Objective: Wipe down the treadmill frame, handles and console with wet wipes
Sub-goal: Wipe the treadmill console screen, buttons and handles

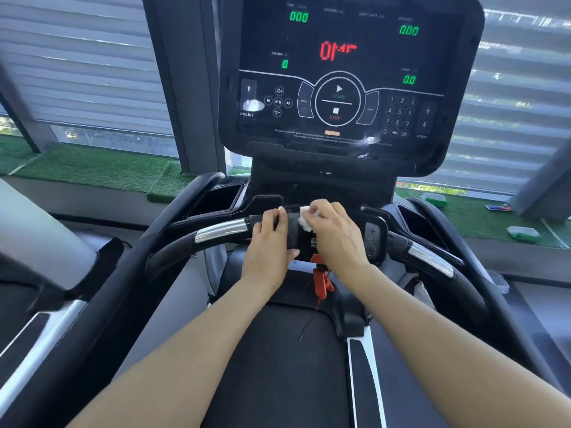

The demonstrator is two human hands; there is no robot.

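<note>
My left hand (269, 246) wraps around the black front handlebar (216, 231), which runs left to right across me, fingers curled over its top just right of the chrome sensor strip (221, 230). Touching it on the right, my right hand (335, 233) pinches the white wet wipe (304, 218) against the bar's centre section. The unwiped length I judge lies rightward, toward the plus-minus button pad (372, 239), so my right hand is nearer.
</note>
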